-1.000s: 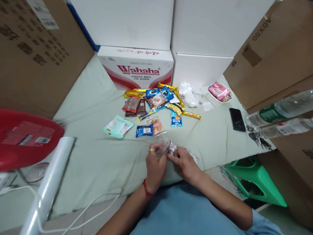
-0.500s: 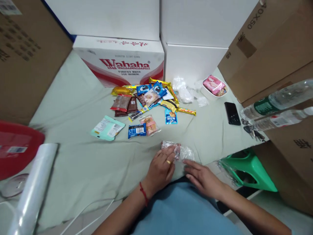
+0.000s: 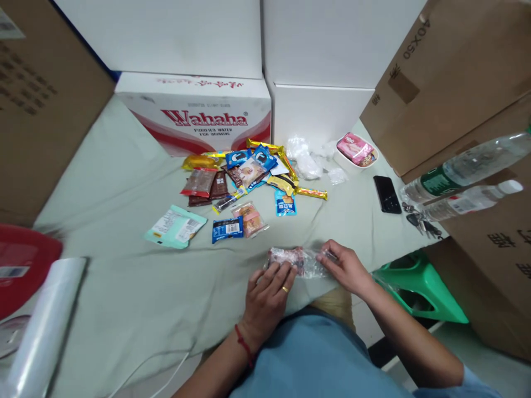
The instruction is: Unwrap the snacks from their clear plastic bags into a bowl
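A clear plastic bag [image 3: 299, 260] with a dark snack inside lies on the pale green cloth [image 3: 124, 221] near its front edge. My left hand [image 3: 267, 293], ring on one finger, lies flat with fingers spread on the bag's left end. My right hand [image 3: 345, 267] pinches the bag's right end. A heap of snack packets [image 3: 244, 171] lies farther back, with a mint-green packet [image 3: 175, 226], a blue packet [image 3: 227, 229] and an orange snack bag [image 3: 250, 218] closer to me.
A Wahaha carton [image 3: 199, 113] and white boxes [image 3: 315, 55] stand behind. Cardboard boxes flank both sides. A phone [image 3: 386, 194], keys [image 3: 421, 224], two water bottles [image 3: 464, 171], a white bowl [image 3: 357, 150], a green stool [image 3: 418, 287], a plastic roll [image 3: 41, 331] and a red lid [image 3: 20, 265] lie around.
Both hands held the bag up together; they then laid it on the cloth. The left hand now presses it flat and the right has moved to grip its right end.
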Demonstrator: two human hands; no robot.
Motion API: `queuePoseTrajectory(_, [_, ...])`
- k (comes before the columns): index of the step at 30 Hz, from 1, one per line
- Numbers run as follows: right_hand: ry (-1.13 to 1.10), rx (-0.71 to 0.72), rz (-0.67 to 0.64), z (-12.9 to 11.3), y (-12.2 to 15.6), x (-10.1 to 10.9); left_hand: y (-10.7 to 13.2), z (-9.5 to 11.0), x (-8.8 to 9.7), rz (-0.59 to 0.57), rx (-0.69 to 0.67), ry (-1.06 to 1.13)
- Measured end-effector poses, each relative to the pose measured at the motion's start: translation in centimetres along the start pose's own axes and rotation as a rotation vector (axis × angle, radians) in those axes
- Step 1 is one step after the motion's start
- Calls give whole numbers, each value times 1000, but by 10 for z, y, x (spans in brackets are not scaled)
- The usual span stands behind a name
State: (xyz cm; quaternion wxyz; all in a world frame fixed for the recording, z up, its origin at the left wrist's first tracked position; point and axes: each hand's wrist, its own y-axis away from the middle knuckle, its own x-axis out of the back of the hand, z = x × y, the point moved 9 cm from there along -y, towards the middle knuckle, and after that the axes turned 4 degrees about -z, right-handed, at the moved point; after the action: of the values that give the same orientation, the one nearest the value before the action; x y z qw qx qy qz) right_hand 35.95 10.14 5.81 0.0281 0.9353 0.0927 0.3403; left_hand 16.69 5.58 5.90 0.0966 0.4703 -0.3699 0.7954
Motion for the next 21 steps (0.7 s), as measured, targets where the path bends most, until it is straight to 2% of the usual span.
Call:
queuePoseTrajectory(3, [-65,7,-12,-30,-11,0,-1,2,-1,3,1,-9])
queuePoseTrajectory(6, [-31,78,-44,-61,-29,-21,-6,7,-2,32,-42,92])
queuePoseTrajectory(8, [-88,69,-33,-67,-40,-36,-9,3,-1,72,-31,254])
queuePoseTrajectory(12, [-357,-18,27,-52,-48,-50,-12,-29,4,184,239,675])
queuePoseTrajectory(14, [-451,-58,45,-42,-46,-53,-14,-40,3,221,356,767])
queuePoseTrajectory(17, [-574,-114,51,-30,-40,-55,-18,-42,3,241,436,661])
queuePoseTrajectory(21, [-676,-152,78,-21,-35,-54,-24,-25,5,262,360,440])
